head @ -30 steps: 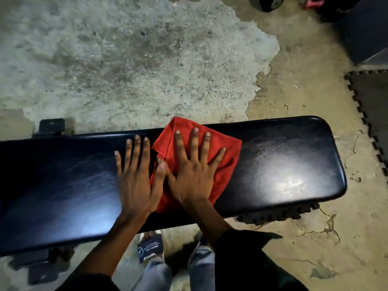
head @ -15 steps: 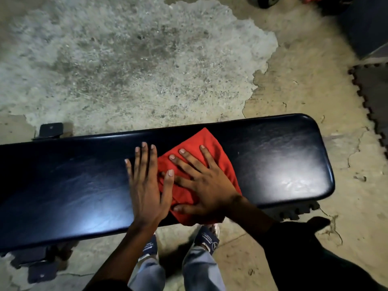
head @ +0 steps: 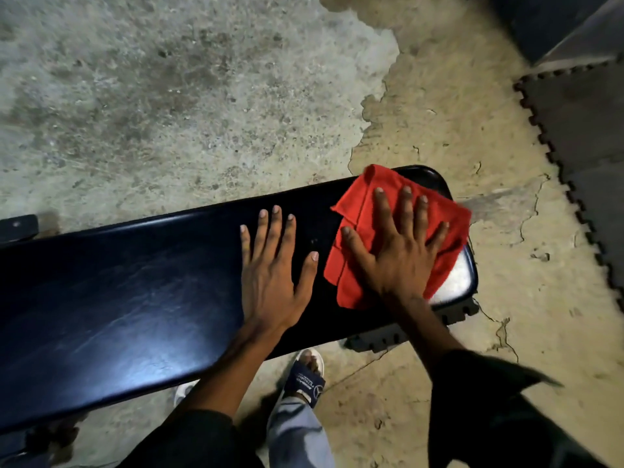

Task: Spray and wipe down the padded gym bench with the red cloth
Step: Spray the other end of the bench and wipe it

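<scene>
A person's right hand (head: 395, 255), fingers spread flat and gripping nothing, presses a crumpled red microfibre cloth (head: 398, 231) onto the far right end of a long black padded vinyl gym bench (head: 118, 309). Half a second ago the cloth lay near the bench's middle, right beside the left hand; now it sits well to the right, one corner overhanging the rounded end. The left hand (head: 273, 271) rests open, palm down, on bare padding, apart from the cloth. Below, a dark slide sandal (head: 305, 380) stands on cracked, patchy concrete floor (head: 202, 96).
</scene>
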